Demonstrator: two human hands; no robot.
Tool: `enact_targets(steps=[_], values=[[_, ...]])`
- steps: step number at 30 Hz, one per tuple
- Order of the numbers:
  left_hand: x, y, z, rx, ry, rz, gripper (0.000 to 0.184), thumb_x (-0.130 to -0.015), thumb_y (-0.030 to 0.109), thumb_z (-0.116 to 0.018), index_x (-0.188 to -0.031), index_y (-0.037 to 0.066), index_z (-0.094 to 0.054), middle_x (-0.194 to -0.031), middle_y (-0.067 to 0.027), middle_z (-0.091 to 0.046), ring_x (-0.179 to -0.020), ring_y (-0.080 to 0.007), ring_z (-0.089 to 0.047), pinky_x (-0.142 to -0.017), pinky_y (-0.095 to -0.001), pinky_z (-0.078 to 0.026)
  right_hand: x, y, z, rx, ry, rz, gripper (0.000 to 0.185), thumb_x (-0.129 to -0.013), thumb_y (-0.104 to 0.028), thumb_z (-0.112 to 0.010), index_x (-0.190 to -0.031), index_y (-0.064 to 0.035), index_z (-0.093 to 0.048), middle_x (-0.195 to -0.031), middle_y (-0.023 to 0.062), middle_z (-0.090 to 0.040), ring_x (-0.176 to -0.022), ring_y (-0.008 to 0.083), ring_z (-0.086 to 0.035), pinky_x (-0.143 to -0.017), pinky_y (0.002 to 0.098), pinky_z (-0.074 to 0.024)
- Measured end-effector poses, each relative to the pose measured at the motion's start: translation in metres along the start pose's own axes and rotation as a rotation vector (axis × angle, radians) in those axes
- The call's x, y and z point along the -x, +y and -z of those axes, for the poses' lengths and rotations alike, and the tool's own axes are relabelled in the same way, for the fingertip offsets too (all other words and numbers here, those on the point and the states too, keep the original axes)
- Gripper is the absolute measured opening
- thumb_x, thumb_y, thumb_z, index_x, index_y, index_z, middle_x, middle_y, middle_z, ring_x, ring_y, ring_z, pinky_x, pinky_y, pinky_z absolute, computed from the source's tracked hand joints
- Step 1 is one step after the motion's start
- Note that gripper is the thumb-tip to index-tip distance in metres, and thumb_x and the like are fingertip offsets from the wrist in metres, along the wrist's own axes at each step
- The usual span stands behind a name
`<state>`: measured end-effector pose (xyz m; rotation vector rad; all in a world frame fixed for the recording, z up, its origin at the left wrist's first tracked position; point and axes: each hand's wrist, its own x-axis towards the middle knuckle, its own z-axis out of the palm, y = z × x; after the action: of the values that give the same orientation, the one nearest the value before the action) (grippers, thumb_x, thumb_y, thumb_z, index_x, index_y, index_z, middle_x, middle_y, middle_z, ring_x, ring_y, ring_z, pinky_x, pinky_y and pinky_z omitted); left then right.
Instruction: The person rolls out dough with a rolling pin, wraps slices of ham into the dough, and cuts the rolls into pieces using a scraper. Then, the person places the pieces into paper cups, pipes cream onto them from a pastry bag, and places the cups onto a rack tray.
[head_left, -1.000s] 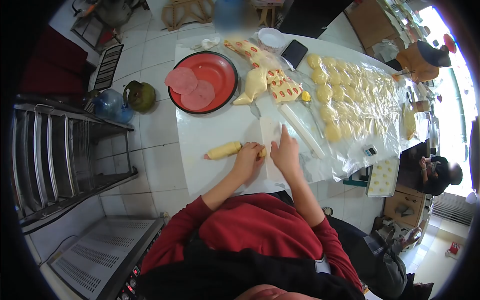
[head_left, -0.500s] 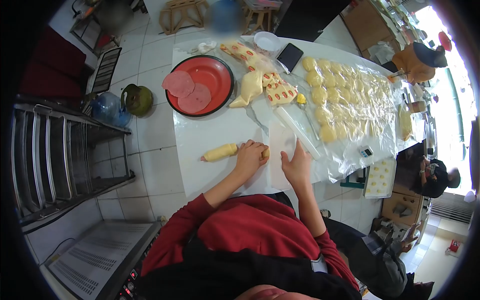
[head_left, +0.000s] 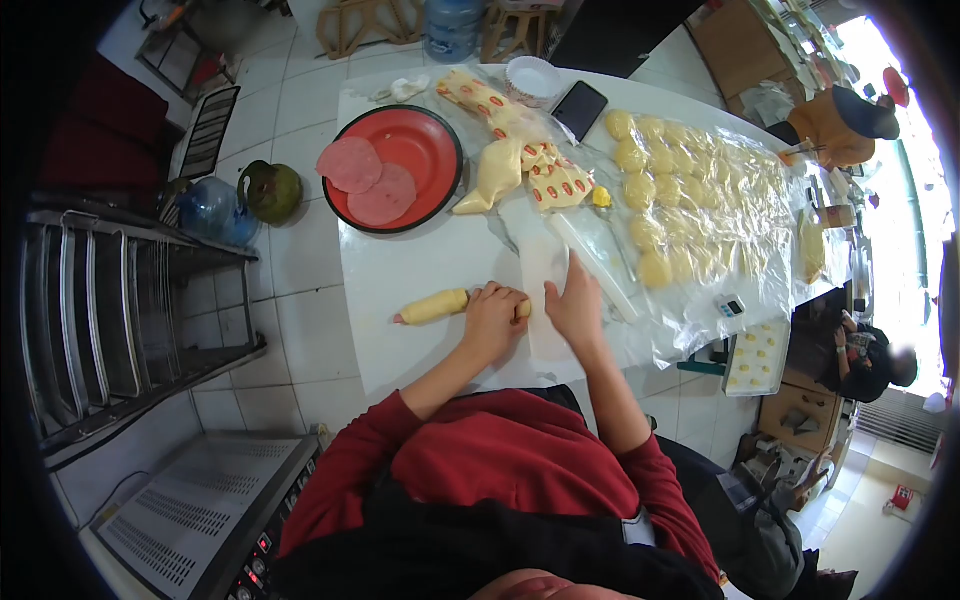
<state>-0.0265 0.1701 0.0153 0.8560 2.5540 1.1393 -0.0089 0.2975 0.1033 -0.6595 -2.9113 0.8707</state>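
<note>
A long pale-yellow dough roll [head_left: 435, 307] lies on the white table, with pink filling showing at its left tip. My left hand [head_left: 493, 318] is closed over the roll's right part, and the cut-looking right end pokes out past the fingers. Just right of that end is a flat, whitish rectangular sheet [head_left: 545, 325], like a large dough scraper. My right hand [head_left: 577, 308] grips its right side, index finger stretched along it and thumb toward the roll. Whether the sheet touches the dough I cannot tell.
Beyond the roll sits a red plate [head_left: 425, 150] with pink ham slices [head_left: 382, 195]. Near it are a filled piping bag [head_left: 497, 178], a phone [head_left: 580, 110] and a white rolling pin [head_left: 595, 268]. Plastic-covered dough balls [head_left: 690, 190] and a small timer [head_left: 732, 306] are at right.
My right hand and the whitish sheet have moved left, closer to the roll's right end. The sheet looks narrower now. My left hand keeps its grip on the roll.
</note>
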Motion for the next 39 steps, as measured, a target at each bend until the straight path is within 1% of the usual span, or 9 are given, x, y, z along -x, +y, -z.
enact_targets(steps=[5, 9, 12, 18, 27, 31, 32, 36, 39], values=[[-0.001, 0.013, 0.002, -0.004, 0.061, -0.003, 0.041, -0.058, 0.016, -0.070, -0.097, 0.012, -0.059, -0.094, -0.0009, -0.058, -0.095, -0.0204, -0.048, -0.080, -0.0357, -0.034, 0.003, 0.013, 0.039, -0.203, 0.147, 0.000, 0.040, -0.068, -0.006, -0.062, -0.104, 0.0037, -0.049, -0.088, 0.0230, -0.060, -0.082, 0.0392, -0.057, -0.071, 0.0412, -0.0448], [-0.007, 0.015, -0.003, 0.054, 0.090, -0.116, 0.042, -0.059, 0.017, -0.071, -0.098, 0.012, -0.059, -0.097, 0.0001, -0.058, -0.095, -0.0195, -0.047, -0.081, -0.0348, -0.033, 0.023, 0.017, 0.038, -0.014, 0.109, -0.080, 0.041, -0.070, -0.008, -0.061, -0.108, 0.0038, -0.048, -0.088, 0.0223, -0.060, -0.083, 0.0401, -0.056, -0.072, 0.0417, -0.0446], [-0.010, 0.012, -0.009, 0.048, 0.055, -0.111, 0.039, -0.059, 0.017, -0.071, -0.096, 0.012, -0.061, -0.096, 0.0013, -0.060, -0.094, -0.0182, -0.048, -0.081, -0.0335, -0.032, 0.025, 0.033, 0.023, -0.013, 0.123, 0.046, 0.053, -0.072, -0.013, -0.059, -0.117, 0.0101, -0.041, -0.076, 0.0250, -0.058, -0.072, 0.0418, -0.055, -0.067, 0.0456, -0.0428], [-0.012, 0.012, -0.011, 0.005, 0.058, -0.102, 0.035, -0.059, 0.018, -0.070, -0.092, 0.012, -0.063, -0.093, 0.0017, -0.061, -0.092, -0.0168, -0.049, -0.080, -0.0323, -0.032, 0.026, 0.018, 0.018, 0.033, 0.022, -0.049, 0.053, -0.073, -0.012, -0.057, -0.118, 0.0083, -0.039, -0.070, 0.0251, -0.057, -0.068, 0.0428, -0.055, -0.064, 0.0473, -0.0423], [-0.016, 0.012, -0.014, -0.009, 0.052, -0.065, 0.033, -0.057, 0.020, -0.069, -0.089, 0.013, -0.064, -0.089, -0.0014, -0.062, -0.093, -0.0208, -0.050, -0.080, -0.0349, -0.033, -0.005, 0.013, 0.012, 0.011, -0.109, -0.063, 0.055, -0.070, -0.008, -0.058, -0.119, 0.0072, -0.038, -0.085, 0.0290, -0.056, -0.082, 0.0433, -0.054, -0.074, 0.0460, -0.0426], [-0.010, 0.010, -0.013, 0.001, 0.072, -0.103, 0.036, -0.056, 0.018, -0.070, -0.091, 0.014, -0.063, -0.088, -0.0014, -0.062, -0.094, -0.0233, -0.050, -0.080, -0.0361, -0.033, -0.026, 0.029, 0.020, -0.030, 0.078, 0.075, 0.045, -0.067, -0.004, -0.060, -0.108, 0.0059, -0.045, -0.078, 0.0264, -0.058, -0.076, 0.0411, -0.056, -0.069, 0.0446, -0.0454], [-0.007, 0.009, -0.010, -0.005, 0.004, -0.064, 0.045, -0.056, 0.018, -0.071, -0.099, 0.015, -0.061, -0.099, -0.0019, -0.059, -0.098, -0.0238, -0.048, -0.082, -0.0371, -0.032, -0.030, 0.030, 0.034, -0.076, 0.114, 0.078, 0.044, -0.067, -0.005, -0.061, -0.107, 0.0061, -0.046, -0.079, 0.0259, -0.059, -0.077, 0.0407, -0.057, -0.070, 0.0439, -0.0456], [0.019, 0.017, 0.034, 0.015, 0.143, -0.028, 0.055, -0.056, 0.019, -0.072, -0.109, 0.016, -0.056, -0.115, -0.0023, -0.051, -0.102, -0.0246, -0.045, -0.087, -0.0392, -0.031, -0.018, 0.005, 0.080, -0.405, 0.212, 0.006, 0.044, -0.067, -0.011, -0.066, -0.106, 0.0025, -0.050, -0.087, 0.0231, -0.060, -0.078, 0.0369, -0.059, -0.074, 0.0368, -0.0459], [0.039, -0.009, 0.076, -0.089, 0.216, 0.057, 0.058, -0.057, 0.017, -0.073, -0.112, 0.016, -0.055, -0.120, -0.0028, -0.047, -0.104, -0.0254, -0.044, -0.089, -0.0389, -0.032, -0.002, -0.016, 0.060, -0.361, 0.188, 0.167, 0.044, -0.068, -0.009, -0.062, -0.107, 0.0065, -0.047, -0.082, 0.0254, -0.059, -0.075, 0.0396, -0.057, -0.068, 0.0419, -0.0460]])
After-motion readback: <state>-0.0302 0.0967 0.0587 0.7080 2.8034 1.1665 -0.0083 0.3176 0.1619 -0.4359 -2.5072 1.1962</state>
